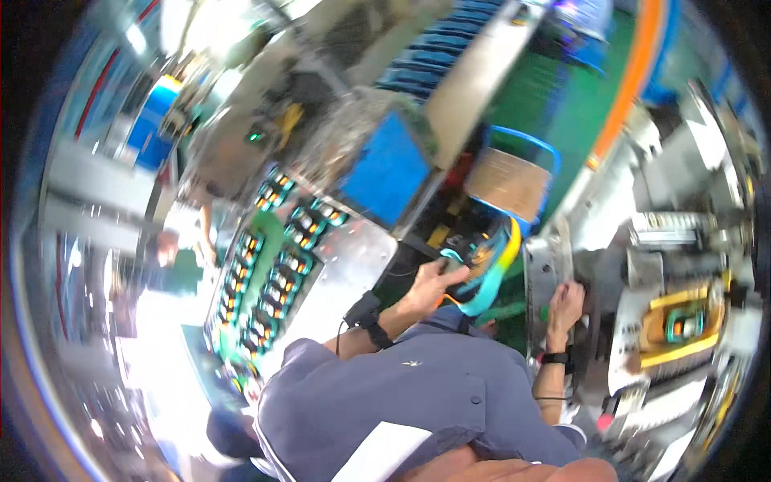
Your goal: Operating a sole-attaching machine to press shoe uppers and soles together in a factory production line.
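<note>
The picture is tilted and blurred. My left hand [432, 283] is curled around a teal and yellow curved part [491, 277] over a dark bin of similar pieces. My right hand [566, 304] rests with bent fingers on the dark edge of a grey metal machine [540, 265]; whether it grips anything is unclear. Both wrists wear black bands. To the left of my left hand lies a shiny metal tray [353, 261] with rows of teal, orange and black parts [269, 273].
A blue panel [389, 173] stands behind the tray. A cardboard box [507, 183] sits in a blue crate on the green floor [554, 88] beside an orange stripe. At right, a yellow fixture [683, 325] on the machine holds a teal part.
</note>
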A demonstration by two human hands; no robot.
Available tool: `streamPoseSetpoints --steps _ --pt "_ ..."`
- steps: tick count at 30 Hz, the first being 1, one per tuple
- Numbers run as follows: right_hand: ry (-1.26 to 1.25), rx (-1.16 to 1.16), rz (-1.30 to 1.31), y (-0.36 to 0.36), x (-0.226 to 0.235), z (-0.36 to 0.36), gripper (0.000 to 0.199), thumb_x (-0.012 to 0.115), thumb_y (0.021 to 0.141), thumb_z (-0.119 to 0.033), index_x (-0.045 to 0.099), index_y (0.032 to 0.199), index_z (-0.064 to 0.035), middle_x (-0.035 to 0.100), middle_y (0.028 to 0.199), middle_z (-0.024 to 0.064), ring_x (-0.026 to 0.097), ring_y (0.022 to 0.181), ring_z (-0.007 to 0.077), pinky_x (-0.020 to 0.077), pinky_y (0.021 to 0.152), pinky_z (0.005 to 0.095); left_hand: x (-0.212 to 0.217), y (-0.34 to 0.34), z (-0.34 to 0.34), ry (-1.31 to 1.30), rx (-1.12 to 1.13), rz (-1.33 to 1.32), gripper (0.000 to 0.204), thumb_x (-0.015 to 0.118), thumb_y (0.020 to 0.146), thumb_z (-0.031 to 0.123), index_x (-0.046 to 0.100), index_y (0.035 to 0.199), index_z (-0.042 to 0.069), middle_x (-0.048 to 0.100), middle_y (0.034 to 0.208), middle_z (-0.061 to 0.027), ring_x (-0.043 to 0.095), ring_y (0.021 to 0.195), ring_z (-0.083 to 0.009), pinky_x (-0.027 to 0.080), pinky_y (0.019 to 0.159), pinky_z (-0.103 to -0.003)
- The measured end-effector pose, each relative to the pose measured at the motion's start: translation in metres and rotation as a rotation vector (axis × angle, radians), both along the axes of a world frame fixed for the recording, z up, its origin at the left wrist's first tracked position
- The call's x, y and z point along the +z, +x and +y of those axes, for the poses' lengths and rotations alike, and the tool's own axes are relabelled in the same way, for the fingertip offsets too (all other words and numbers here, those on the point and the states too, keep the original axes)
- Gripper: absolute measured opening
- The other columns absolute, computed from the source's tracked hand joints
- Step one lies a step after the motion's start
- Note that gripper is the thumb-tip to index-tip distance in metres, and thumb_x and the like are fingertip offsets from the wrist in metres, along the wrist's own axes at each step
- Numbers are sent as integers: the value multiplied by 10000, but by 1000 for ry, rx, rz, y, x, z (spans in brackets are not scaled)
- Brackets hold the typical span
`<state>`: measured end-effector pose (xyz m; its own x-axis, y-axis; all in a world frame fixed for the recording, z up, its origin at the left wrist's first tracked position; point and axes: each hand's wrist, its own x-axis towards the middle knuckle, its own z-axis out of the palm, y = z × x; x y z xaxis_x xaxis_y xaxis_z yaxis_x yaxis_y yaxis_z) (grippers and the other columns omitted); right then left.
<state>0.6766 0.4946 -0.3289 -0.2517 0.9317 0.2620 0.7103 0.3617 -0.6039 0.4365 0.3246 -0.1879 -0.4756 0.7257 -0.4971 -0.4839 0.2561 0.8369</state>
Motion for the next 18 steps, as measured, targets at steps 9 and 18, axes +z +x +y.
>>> streamPoseSetpoints --steps 9,18 --pt "84 187 -110 -1 -64 11 148 553 847 -74 619 964 -14 593 1000 196 532 989 369 428 871 448 20 -10 -103 -19 265 100 400 684 852 190 572 1127 -78 641 1013 -109 611 889 -163 489 765 -294" --pt "299 418 329 -202 157 56 148 604 904 -102 627 1014 -7 653 950 114 606 815 218 474 706 321 -20 -121 -206 145 942 -34 440 702 826 107 528 1148 -138 631 1045 -166 644 900 -239 530 801 -354"
